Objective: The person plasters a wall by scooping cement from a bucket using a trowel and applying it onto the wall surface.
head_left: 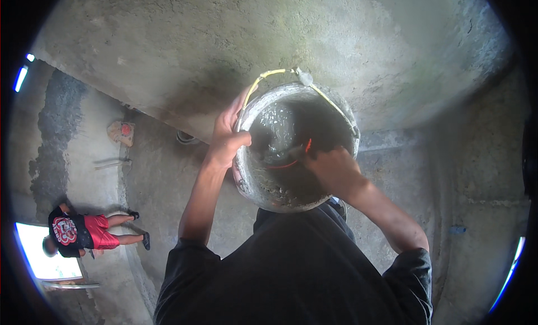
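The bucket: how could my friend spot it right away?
From the big grey wall across the top, look down to the person's left hand. It grips a round, grey-smeared bucket; a thin yellow handle arching above sets it apart from the grey surroundings.

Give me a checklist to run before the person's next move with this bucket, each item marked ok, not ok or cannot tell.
1. Left hand holding the bucket: ok, it grips the left rim with the thumb over the edge.
2. Right hand clear of the bucket: not ok, it is inside.
3. Right hand's hold on the orange item: cannot tell, the fingers are in shadow.
4. Handle clear of the left hand: cannot tell, its yellow part runs right by the fingers.
5. Other person away from the bucket: ok, well off to the left.
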{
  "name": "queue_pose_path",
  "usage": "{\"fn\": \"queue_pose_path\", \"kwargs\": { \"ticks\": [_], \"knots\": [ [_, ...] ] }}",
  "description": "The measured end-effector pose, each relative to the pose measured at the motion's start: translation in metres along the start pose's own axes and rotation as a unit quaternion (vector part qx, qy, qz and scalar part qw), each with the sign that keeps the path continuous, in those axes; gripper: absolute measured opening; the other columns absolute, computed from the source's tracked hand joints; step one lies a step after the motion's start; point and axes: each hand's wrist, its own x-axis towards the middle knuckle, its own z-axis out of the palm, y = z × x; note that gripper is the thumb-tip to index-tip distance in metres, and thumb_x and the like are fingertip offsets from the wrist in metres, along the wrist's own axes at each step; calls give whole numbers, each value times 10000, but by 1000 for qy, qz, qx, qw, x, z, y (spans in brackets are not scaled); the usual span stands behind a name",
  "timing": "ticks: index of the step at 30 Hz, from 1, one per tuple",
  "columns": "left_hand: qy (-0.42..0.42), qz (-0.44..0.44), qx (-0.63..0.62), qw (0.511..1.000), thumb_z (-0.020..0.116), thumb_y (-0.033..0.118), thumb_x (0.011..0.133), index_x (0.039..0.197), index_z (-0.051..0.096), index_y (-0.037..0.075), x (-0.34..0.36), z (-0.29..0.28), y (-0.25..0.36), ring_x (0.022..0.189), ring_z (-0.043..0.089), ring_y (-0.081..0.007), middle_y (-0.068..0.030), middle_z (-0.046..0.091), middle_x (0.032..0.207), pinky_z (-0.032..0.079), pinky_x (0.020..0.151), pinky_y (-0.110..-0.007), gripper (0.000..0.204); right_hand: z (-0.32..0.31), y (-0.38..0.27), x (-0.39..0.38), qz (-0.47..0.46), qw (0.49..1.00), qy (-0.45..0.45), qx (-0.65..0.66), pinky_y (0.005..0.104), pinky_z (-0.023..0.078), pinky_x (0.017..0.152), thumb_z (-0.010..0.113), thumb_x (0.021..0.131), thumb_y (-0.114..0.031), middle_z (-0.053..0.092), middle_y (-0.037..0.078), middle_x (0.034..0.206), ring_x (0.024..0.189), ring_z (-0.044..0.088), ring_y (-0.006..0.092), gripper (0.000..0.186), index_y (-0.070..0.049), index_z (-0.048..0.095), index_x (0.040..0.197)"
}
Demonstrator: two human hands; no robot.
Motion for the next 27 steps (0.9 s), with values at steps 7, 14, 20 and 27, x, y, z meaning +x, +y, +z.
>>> {"fn": "queue_pose_path", "kwargs": {
  "ticks": [7, 14, 20, 27],
  "knots": [
    [-67, 42, 36, 996, 441, -115, 552, 1456, 394, -70, 1, 15, 17, 1358, 426, -173, -140, 473, 1463, 265, 1131, -266, 906, 17, 3, 17, 67, 988, 137, -41, 426, 513, 844, 548, 892, -108, 634, 182, 1151, 891, 703, 260, 468, -50, 481, 1351],
    [-56, 18, 33, 998, 422, -126, 559, 1459, 391, -69, 2, 12, 16, 1371, 414, -168, -145, 476, 1462, 267, 1128, -260, 903, 44, -15, -3, -18, 993, 80, -88, 427, 485, 855, 541, 900, -130, 651, 129, 1054, 856, 695, 267, 464, -38, 486, 1351],
    [-103, 41, 10, 994, 423, -134, 570, 1470, 381, -59, 2, 16, 19, 1355, 427, -163, -145, 476, 1460, 300, 1101, -246, 904, 29, -1, -11, 57, 990, 117, -57, 431, 490, 834, 553, 886, -114, 646, 125, 1028, 810, 696, 266, 515, -47, 440, 1384],
    [-114, 12, 28, 993, 422, -134, 568, 1477, 380, -45, 2, 20, 15, 1362, 421, -171, -154, 475, 1461, 331, 1077, -240, 914, 72, 0, 0, 23, 985, 161, -65, 439, 495, 857, 549, 903, -131, 625, 164, 1071, 820, 695, 306, 528, -52, 407, 1406]
  ]
}}
